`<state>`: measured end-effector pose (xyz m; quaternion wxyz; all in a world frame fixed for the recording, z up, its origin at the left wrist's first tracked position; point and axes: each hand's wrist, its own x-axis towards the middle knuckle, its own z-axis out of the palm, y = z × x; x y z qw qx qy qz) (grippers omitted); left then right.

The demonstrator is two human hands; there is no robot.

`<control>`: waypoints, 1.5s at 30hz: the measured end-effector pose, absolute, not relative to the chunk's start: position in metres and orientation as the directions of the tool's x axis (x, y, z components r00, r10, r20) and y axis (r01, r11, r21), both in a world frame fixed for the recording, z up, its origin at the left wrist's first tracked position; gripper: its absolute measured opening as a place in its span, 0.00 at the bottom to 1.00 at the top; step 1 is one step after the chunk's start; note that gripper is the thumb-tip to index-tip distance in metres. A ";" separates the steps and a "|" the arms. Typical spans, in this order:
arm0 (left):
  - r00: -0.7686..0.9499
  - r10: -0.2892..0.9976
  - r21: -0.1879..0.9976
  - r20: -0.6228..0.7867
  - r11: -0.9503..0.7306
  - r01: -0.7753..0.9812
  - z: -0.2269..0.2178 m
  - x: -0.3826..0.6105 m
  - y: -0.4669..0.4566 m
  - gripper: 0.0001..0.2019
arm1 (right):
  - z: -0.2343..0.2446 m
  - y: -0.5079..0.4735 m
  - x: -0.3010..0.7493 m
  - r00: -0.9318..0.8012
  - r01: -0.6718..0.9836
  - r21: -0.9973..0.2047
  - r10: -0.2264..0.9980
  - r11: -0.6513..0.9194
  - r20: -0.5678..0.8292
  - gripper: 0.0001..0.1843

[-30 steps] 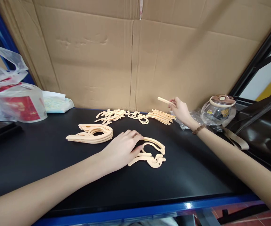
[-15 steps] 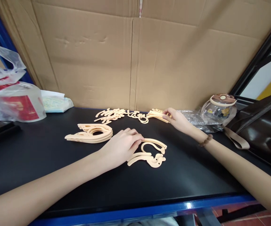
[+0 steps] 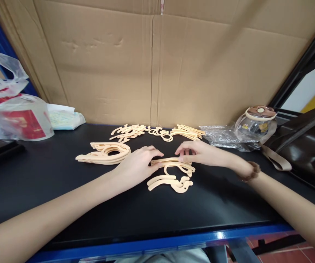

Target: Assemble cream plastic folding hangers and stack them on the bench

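A slim cream plastic strip, a bar like those of a folding hanger (image 3: pixel 166 160), lies crosswise between my two hands. Its right end is pinched by my right hand (image 3: pixel 194 152), fingers curled. My left hand (image 3: pixel 138 160) reaches its other end, thumb and forefinger apart around it; the contact is partly hidden. Just below are a curved arm with a round hook (image 3: pixel 177 168) and a pair of curved arms with a hook-shaped head (image 3: pixel 180 185). Left of my left hand sits a stack of folded cream hangers (image 3: pixel 105 157).
Along the cardboard wall lie a heap of small curved pieces (image 3: pixel 131 132), several hooks (image 3: pixel 161 134) and a pile of straight bars (image 3: pixel 187 132). Clear plastic wrap (image 3: pixel 220 138), a jug (image 3: pixel 257 122) and a dark bag (image 3: pixel 307 146) stand right. A plastic bag (image 3: pixel 20 117) and tissue pack (image 3: pixel 64 117) are left.
My right hand has come from the pile of bars toward me and left, bringing one bar to my left hand. My left thumb and forefinger have spread apart.
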<state>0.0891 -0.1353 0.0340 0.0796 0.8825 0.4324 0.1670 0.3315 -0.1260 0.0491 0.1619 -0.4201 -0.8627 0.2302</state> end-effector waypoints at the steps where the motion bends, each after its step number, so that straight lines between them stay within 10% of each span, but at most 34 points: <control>1: 0.572 0.790 0.288 0.218 -0.613 0.736 0.034 0.089 -0.135 0.15 | 0.054 -0.128 0.336 -0.617 0.661 -0.535 0.787 0.526 0.011 0.21; 19: 0.608 0.752 0.302 0.257 -0.660 0.688 0.023 0.093 -0.128 0.16 | 0.070 -0.135 0.344 -0.613 0.740 -0.457 0.776 0.495 -0.152 0.25; 28: 0.645 0.706 0.240 0.293 -0.707 0.665 0.020 0.092 -0.127 0.17 | 0.059 -0.130 0.340 -0.548 0.787 -0.389 0.832 0.479 -0.083 0.20; 39: 0.658 0.697 0.223 0.284 -0.716 0.662 0.021 0.093 -0.126 0.18 | 0.053 -0.139 0.325 -0.490 0.871 0.013 0.866 0.491 0.103 0.09; 45: 0.627 0.728 0.230 0.278 -0.684 0.693 0.024 0.095 -0.128 0.14 | 0.052 -0.136 0.327 -0.498 0.861 -0.075 0.864 0.503 0.077 0.07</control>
